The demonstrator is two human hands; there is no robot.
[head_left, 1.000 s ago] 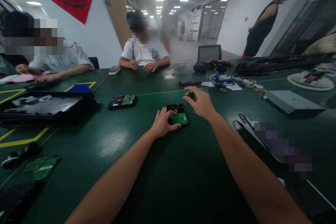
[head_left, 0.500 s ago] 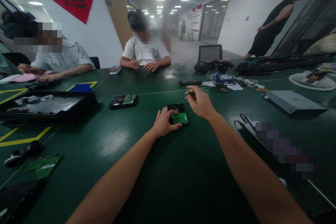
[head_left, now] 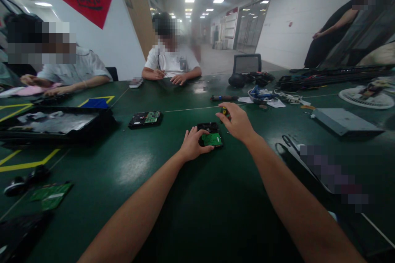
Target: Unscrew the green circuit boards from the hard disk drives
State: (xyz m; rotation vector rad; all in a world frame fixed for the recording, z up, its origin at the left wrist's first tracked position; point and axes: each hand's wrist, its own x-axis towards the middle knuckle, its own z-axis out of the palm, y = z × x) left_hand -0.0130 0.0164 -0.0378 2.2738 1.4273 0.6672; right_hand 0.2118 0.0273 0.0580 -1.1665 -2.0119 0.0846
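Note:
A hard drive lies flat on the dark green table, its green circuit board facing up. My left hand is closed round its left side, thumb at the near edge and fingers at the far side. Just beyond the drive's right edge, my right hand pinches a small screwdriver by its yellow and black handle; the shaft and tip cannot be made out. Tiny bits, perhaps screws, lie on the table below the right hand. To the left rests a second hard drive, also with a green board showing.
A large black tray stands at the left, near a loose green circuit board. On the right are a grey metal case and a white fan grille. A dark rod-shaped tool lies beyond my right hand. Two people sit across the table.
My right hand and the screwdriver have shifted only slightly, with the handle turned a little. My left hand stays on the hard drive. A standing person has moved farther right.

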